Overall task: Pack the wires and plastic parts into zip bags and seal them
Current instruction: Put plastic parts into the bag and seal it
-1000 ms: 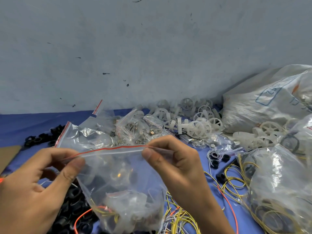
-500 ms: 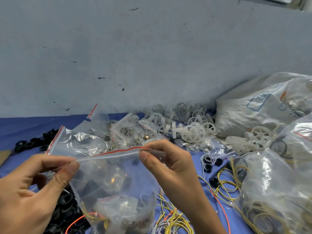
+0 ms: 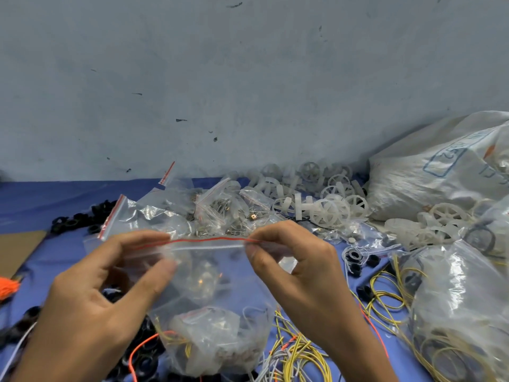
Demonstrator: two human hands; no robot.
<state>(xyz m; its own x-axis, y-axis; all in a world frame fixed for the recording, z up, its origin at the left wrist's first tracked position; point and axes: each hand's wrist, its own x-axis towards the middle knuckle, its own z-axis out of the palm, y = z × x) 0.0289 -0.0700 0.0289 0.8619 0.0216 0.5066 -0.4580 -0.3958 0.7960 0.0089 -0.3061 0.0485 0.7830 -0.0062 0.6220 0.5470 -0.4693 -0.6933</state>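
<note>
Two hands, left hand (image 3: 102, 293) and right hand (image 3: 300, 271) pinching zip bag (image 3: 209, 299) top edge, wires (image 3: 300, 354) crowding below

Left hand (image 3: 91, 301), right hand (image 3: 305, 274) apparently pinch zip bag (image 3: 214, 293).

1. White woven sack (image 3: 429, 172), right of the frame: blue print inside a blue outlined box, tilted. The last characters look like "52"; the rest is too blurred to read.
2. Further blue marks at the same sack's far right edge are unreadable.
</note>
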